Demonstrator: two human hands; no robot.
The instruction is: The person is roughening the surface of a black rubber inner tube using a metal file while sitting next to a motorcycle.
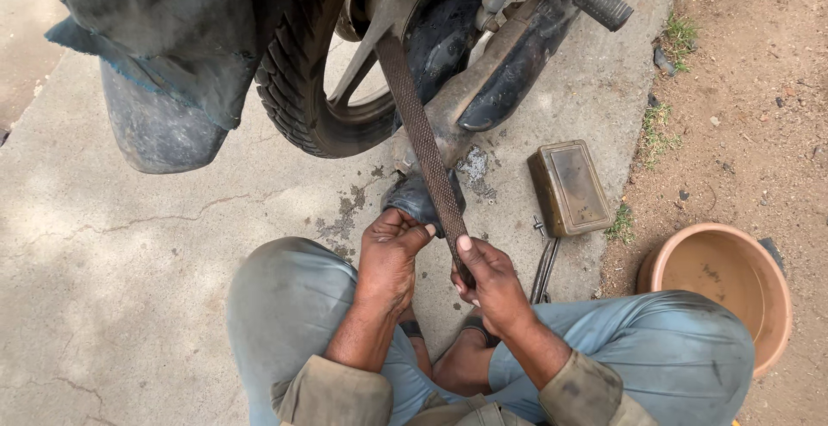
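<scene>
File (425, 146) runs diag, up-left to down-right; both hands at its near end.
R hand (489, 281) pinches the file's lower tip, thumb on top, fingers wrapped under. L hand (390, 258) closed on a dark rubber piece (412, 197), just left of the blade & touching it. File's far end sits up by the motorcycle wheel (323, 90). Long axis points away from the person; R hand steers.

Long rusty flat file (424, 146), slanted against dark rubber piece (414, 197)
</scene>
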